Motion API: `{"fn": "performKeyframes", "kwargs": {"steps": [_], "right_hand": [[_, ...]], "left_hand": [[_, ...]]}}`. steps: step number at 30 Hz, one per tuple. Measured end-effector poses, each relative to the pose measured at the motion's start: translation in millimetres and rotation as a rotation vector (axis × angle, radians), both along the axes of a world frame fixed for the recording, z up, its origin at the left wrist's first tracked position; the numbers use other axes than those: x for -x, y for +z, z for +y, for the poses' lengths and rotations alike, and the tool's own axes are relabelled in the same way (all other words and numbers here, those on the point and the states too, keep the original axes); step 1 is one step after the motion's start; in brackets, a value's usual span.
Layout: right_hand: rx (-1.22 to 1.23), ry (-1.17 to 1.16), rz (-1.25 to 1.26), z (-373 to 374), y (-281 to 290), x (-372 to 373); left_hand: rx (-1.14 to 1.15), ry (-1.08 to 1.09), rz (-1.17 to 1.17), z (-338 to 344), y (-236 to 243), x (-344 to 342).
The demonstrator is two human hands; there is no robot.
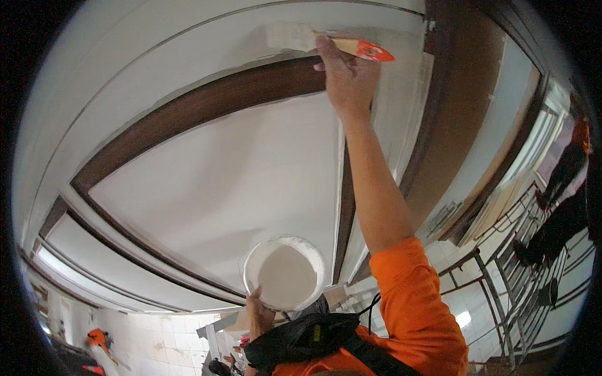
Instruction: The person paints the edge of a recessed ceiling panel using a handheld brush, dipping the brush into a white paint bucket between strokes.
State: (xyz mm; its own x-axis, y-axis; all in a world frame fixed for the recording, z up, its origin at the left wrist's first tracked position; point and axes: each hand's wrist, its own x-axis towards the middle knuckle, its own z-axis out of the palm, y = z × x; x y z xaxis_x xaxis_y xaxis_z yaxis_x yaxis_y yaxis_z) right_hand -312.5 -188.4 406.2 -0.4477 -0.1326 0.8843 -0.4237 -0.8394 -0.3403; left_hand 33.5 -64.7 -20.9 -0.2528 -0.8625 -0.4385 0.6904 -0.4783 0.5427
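Observation:
Raised high, my right hand [348, 81] grips a paintbrush [370, 51] with a red-tipped pale handle, its bristles against the white panelled surface [207, 163] where a paler coat shows near a dark brown recessed strip [200, 94]. Lower down, my left hand [260, 307] holds a white bucket [313, 274] by its side, with off-white paint inside it. The bucket is in front of the white panel's lower part.
Metal scaffolding [508, 276] stands at the right, with a person in dark trousers [558, 207] on it. At lower left a person in orange [97, 338] is on the tiled floor [163, 351]. A window [539, 138] is at the right.

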Motion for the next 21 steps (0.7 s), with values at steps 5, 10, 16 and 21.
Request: {"fn": "performKeyframes", "kwargs": {"steps": [5, 10, 16, 21], "right_hand": [[-0.010, -0.101, -0.032, 9.4, 0.5, 34.6], [0.009, -0.170, -0.122, 30.6, 0.3, 83.1], [0.012, -0.313, -0.123, 47.0, -0.7, 133.0], [0.094, -0.660, -0.036, 58.7, 0.6, 142.0]], "left_hand": [[0.007, 0.001, 0.051, 1.0, 7.1, 0.3], [0.161, -0.083, -0.004, 9.7, 23.2, 4.4], [0.215, -0.095, -0.042, 13.1, 31.0, 8.0], [0.323, -0.138, 0.019, 10.2, 22.5, 3.2]]}}
